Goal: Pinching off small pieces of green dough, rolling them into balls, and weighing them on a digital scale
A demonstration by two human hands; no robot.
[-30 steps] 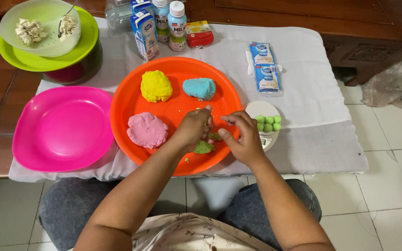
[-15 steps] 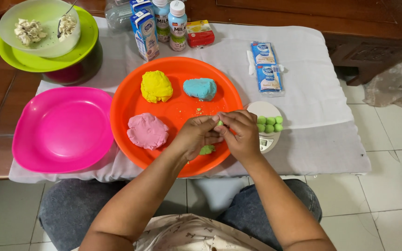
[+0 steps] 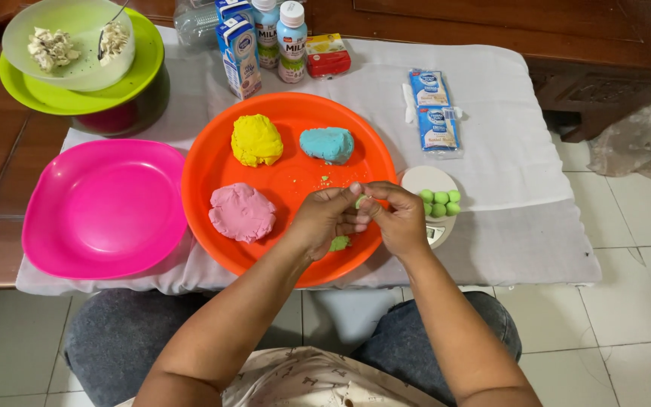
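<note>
Head view: left hand (image 3: 324, 220) and right hand (image 3: 395, 218) meet over the orange plate (image 3: 212, 166), fingers closed together pinching a small green dough piece (image 3: 360, 201), seemingly so crumbs drop onto the plate. The plate holds yellow (image 3: 256, 140), blue (image 3: 327, 144) and pink dough lumps (image 3: 241, 212); green balls (image 3: 439, 203) sit on the white scale (image 3: 437, 179) beside it.

Glossy plastic orange plate (image 3: 356, 162), matt soft dough lumps (image 3: 256, 140), white cloth (image 3: 506, 173).
</note>
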